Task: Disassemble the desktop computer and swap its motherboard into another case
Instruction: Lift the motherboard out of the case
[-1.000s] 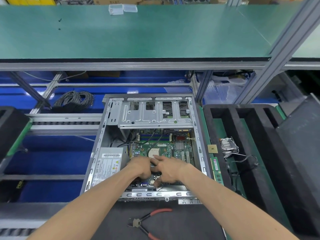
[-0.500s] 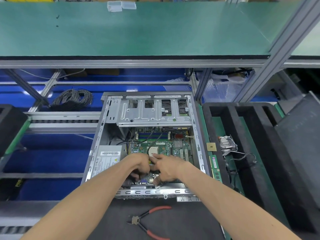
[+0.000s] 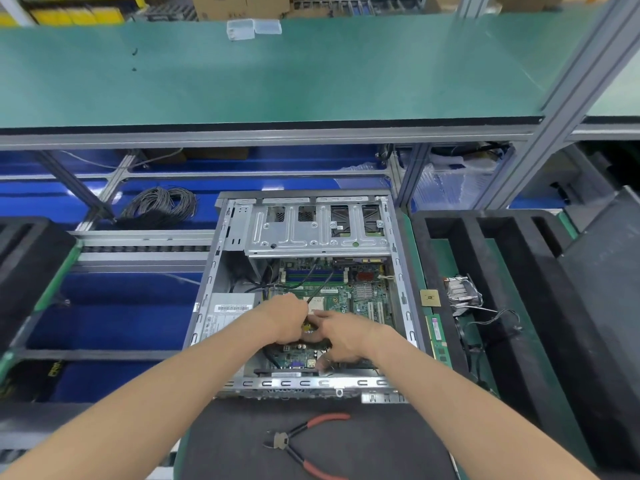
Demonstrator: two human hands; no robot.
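**Both hands inside open case, working at the motherboard**

The computer case lies on its side with its panel off, on the bench between a blue conveyor bay and a black foam tray. The green motherboard sits in the case floor, below the silver drive cage; the power supply lies at the case's left.

Left hand: reached in over the board, knuckles up, fingers curled down around a small yellow-and-black part that looks like a connector; the exact grip is hidden beneath the hand.

Right hand: just beside the left and touching it, fingers bent toward the same spot, thumb tip down near the board's rear ports. Whether it has hold of anything cannot be told.

A dark cable runs from the hands up across the board.

Outside the case: red-handled cutters on the dark mat in front; 1 processor chip, 1 memory stick and a heatsink at the right.
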